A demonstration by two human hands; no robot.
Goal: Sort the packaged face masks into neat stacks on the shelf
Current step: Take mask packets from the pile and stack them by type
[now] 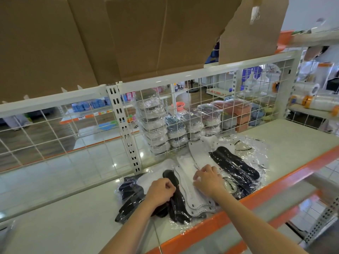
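Observation:
Packaged face masks in clear plastic lie spread on the white shelf (pixel 286 142) near its orange front edge. My left hand (pixel 161 191) is closed on a black mask pack (pixel 176 204). To its left lies a dark blue-black pack (pixel 128 197). My right hand (pixel 207 178) presses with bent fingers on a white mask pack (pixel 190 197). More white packs (pixel 201 153) and a black pack (pixel 236 164) lie behind and to the right of it.
A white wire-grid back panel (pixel 220 99) closes the shelf's rear, with stacks of wrapped goods (pixel 159 131) behind it. Brown cardboard (pixel 110 37) hangs over the shelf above. The orange shelf lip (pixel 256 195) runs along the front. Plastic rolls (pixel 319 99) lie on the neighbouring shelf at right.

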